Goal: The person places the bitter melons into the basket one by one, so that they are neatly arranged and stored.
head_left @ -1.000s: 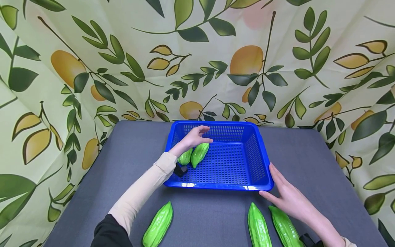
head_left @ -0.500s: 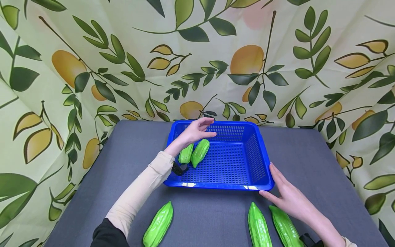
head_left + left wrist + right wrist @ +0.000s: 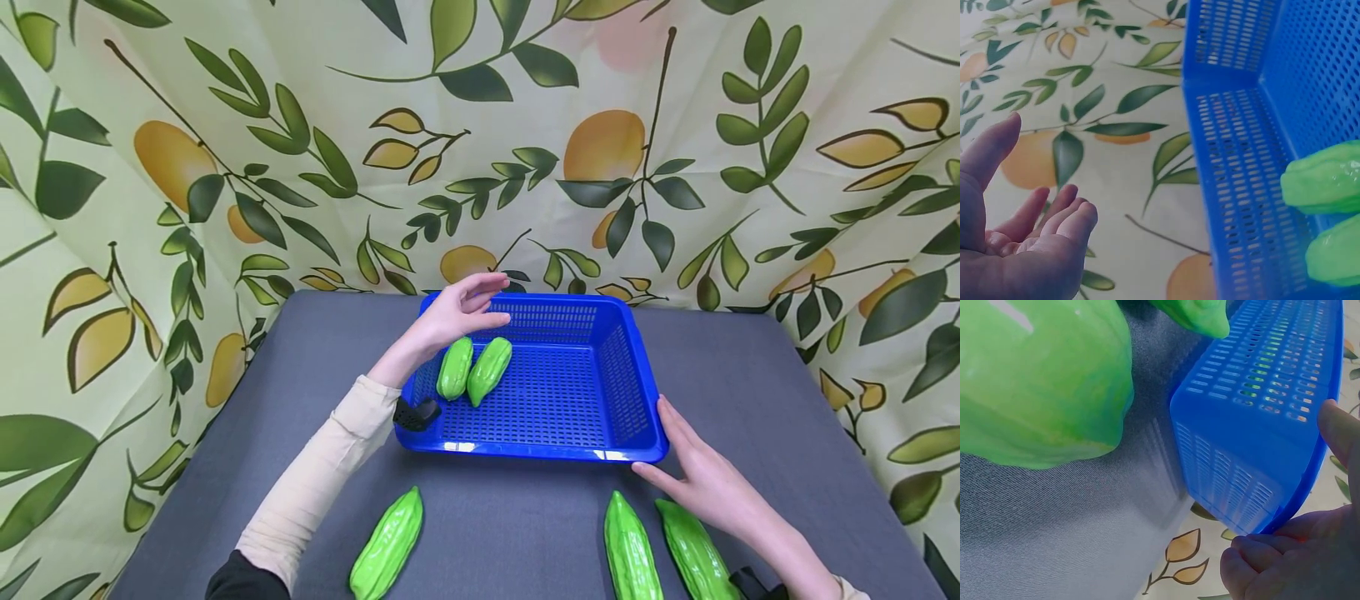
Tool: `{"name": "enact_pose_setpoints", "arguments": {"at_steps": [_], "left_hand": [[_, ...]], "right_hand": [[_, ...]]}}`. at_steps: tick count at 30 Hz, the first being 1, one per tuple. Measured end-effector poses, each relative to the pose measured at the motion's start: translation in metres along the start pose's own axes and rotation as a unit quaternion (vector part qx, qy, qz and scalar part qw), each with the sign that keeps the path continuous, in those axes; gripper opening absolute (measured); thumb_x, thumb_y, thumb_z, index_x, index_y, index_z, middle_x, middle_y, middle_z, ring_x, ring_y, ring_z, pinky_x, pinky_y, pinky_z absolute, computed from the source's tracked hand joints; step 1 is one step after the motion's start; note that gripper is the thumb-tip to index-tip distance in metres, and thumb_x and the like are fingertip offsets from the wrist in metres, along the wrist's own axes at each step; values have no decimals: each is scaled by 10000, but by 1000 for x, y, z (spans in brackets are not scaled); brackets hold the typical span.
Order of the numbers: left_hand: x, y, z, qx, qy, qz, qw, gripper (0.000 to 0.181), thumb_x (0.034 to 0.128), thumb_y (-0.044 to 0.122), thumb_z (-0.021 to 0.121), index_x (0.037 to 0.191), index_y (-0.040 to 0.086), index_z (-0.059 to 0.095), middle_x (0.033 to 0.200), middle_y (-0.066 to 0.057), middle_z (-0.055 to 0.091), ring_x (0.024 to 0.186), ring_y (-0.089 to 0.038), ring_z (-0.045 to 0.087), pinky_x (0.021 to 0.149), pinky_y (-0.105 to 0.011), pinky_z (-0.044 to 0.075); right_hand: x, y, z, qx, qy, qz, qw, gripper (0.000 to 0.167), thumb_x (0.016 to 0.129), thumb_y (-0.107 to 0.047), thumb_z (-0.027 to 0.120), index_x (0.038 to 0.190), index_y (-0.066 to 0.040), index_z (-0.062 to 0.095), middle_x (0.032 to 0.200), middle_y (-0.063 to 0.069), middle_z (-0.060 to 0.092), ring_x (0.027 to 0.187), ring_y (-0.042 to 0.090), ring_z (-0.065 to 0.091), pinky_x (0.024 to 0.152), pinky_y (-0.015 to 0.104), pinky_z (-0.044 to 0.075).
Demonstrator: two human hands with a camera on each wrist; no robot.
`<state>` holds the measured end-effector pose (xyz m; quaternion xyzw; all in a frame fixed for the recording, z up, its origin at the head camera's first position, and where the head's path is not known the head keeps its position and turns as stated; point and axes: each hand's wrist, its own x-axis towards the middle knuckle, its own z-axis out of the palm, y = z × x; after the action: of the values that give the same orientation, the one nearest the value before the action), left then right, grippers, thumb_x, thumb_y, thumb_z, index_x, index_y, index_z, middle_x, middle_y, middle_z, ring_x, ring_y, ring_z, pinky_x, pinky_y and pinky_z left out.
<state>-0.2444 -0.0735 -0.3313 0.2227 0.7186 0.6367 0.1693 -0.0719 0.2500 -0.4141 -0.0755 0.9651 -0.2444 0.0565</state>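
Note:
A blue plastic basket [image 3: 525,450] with slotted walls holds two glossy green bitter melons side by side at its left: the left one [image 3: 455,369] and the right one [image 3: 490,372]. Over the basket's back left part hovers my left hand [image 3: 453,312], thumb and fingers spread apart around nothing; the left wrist view shows the hand [image 3: 1035,250] clear of the melons. At the near right corner, my right hand [image 3: 701,475] holds the basket rim, its thumb on the near side and its fingers along the right side, as the right wrist view also shows the thumb [image 3: 1340,428].
On the grey tabletop [image 3: 300,400], one bitter melon [image 3: 387,546] lies front left. Two more lie front right, one [image 3: 632,546] beside another [image 3: 693,550] partly under my right forearm. A leaf-patterned cloth [image 3: 480,125] hangs behind the table.
My left hand has lifted up and left, away from the two melons in the basket, uncovering the left one. The right hand stays at the basket's corner.

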Motion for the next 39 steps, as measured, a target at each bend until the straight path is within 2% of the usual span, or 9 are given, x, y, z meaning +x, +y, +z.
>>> {"name": "enact_pose_setpoints", "arguments": {"at_steps": [9,15,22,26,33,39], "left_hand": [[-22,9,-12,-120,82,296,9995,579,874,-5,634,1403,29,401,1439,-119,457,1384,-209,387,1152,-280,315],[-37,13,-22,-170,238,399,9988,578,879,-24,618,1409,37,395,1453,-136,439,1379,-219,394,1163,-311,303],[-51,15,-27,-121,324,395,9986,594,882,-19,616,1422,31,373,1465,-133,427,1392,-223,373,1161,-289,299],[-62,12,-32,-89,408,356,9985,600,885,-4,618,1429,56,373,1474,-129,418,1392,-216,374,1148,-271,309],[-83,3,-46,-152,756,231,9968,623,884,4,625,1443,82,362,1486,-125,406,1384,-190,385,1114,-236,342],[-96,-4,-50,-155,781,281,9964,643,882,14,633,1452,71,341,1492,-126,395,1386,-198,382,1088,-205,362]], "right_hand": [[-1,1,0,56,61,-79,9999,979,876,-522,599,1520,-33,46,1559,252,148,1358,482,295,1015,660,334],[-1,2,1,80,60,-102,9999,979,879,-523,594,1519,-34,38,1559,256,143,1360,484,290,1012,662,333],[0,2,0,57,55,-90,9999,986,876,-534,591,1519,-31,37,1558,258,141,1361,484,286,1016,662,329],[-1,2,1,90,111,-137,9998,981,875,-515,605,1518,-27,46,1558,256,146,1366,477,284,1017,653,330],[-1,1,0,121,90,-122,9998,984,876,-510,607,1515,-17,44,1554,268,142,1362,486,282,1017,659,324],[0,1,1,102,38,-73,9999,994,874,-523,601,1516,-21,32,1551,277,137,1355,499,281,1013,672,320]]}}
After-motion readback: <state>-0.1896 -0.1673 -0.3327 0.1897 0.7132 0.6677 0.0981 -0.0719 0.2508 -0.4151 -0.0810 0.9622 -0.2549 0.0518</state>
